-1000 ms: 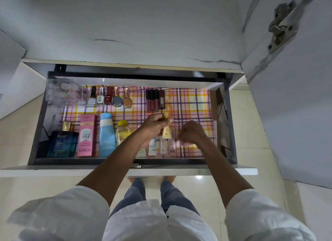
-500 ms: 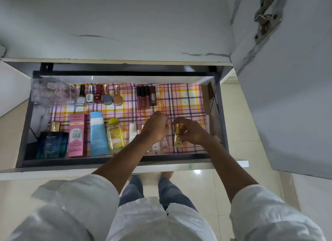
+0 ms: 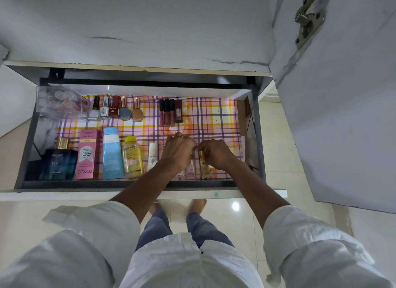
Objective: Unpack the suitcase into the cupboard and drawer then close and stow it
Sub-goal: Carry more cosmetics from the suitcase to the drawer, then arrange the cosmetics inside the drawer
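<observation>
The drawer (image 3: 256, 137) is pulled out, lined with a pink and yellow plaid sheet and filled with cosmetics. My right hand (image 3: 216, 153) pinches a small gold tube (image 3: 203, 164) that lies in the front row, right of a small pink bottle (image 3: 190, 169). My left hand (image 3: 179, 150) hovers just left of it with fingers curled, fingertips close to the right hand's; what it holds, if anything, is hidden. Left of my hands lie a white tube (image 3: 153, 155), a yellow Garnier bottle (image 3: 132, 158) and a blue tube (image 3: 111, 153).
A pink Pond's box (image 3: 87, 154) and a dark blue perfume box (image 3: 59, 166) lie at the front left. Nail polishes (image 3: 115, 109), lip glosses (image 3: 170, 111) and a clear case (image 3: 59, 102) line the back. An open cupboard door (image 3: 342, 94) stands at the right.
The gold tube passed from my left hand to my right and came down into the front row. Both hands have drawn close together over it.
</observation>
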